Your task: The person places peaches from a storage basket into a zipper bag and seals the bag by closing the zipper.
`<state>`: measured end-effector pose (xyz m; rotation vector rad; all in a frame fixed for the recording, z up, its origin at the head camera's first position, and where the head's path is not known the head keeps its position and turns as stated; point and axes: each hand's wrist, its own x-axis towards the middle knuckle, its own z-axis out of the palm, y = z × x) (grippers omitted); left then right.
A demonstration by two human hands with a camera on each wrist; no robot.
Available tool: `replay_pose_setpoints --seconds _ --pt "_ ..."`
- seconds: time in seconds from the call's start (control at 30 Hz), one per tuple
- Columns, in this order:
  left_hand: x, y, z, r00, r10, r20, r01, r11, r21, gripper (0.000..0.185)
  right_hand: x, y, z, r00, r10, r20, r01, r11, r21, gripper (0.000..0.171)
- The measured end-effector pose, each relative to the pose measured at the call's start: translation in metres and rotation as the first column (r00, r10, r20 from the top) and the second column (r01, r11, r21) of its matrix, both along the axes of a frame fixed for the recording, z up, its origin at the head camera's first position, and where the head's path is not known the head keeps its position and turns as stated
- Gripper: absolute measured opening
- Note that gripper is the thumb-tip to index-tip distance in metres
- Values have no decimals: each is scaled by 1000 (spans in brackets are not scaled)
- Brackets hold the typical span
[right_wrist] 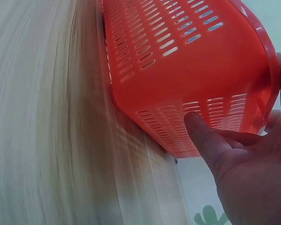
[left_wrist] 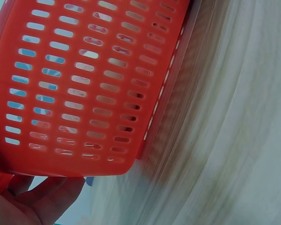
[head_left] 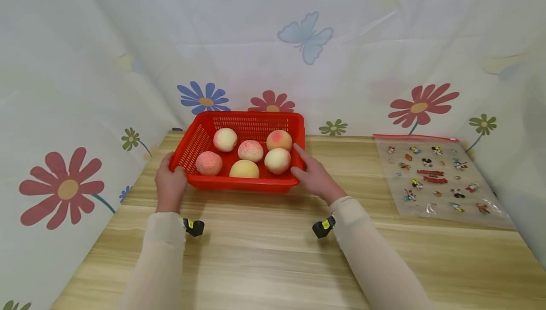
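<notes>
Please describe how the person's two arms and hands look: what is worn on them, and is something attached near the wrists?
Both arms wear long, pale cream sleeves that end at the wrists. The left hand and right hand are bare: no gloves or rings show. Under each wrist sits a small black camera unit with a yellow mark.

Wooden table (head_left: 273, 253): red basket (head_left: 239, 183) between the hands; printed plastic bag (head_left: 439, 177) lies right of right hand (head_left: 315, 177).
</notes>
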<state>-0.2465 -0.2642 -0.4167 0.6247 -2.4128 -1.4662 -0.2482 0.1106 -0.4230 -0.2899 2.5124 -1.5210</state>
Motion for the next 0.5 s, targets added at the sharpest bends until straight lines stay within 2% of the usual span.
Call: replay_pose_setpoints --seconds 0.5 --pt "2 25 -1 1000 -23 -20 23 1000 12 56 4 25 -1 1000 5 11 -4 1000 -19 67"
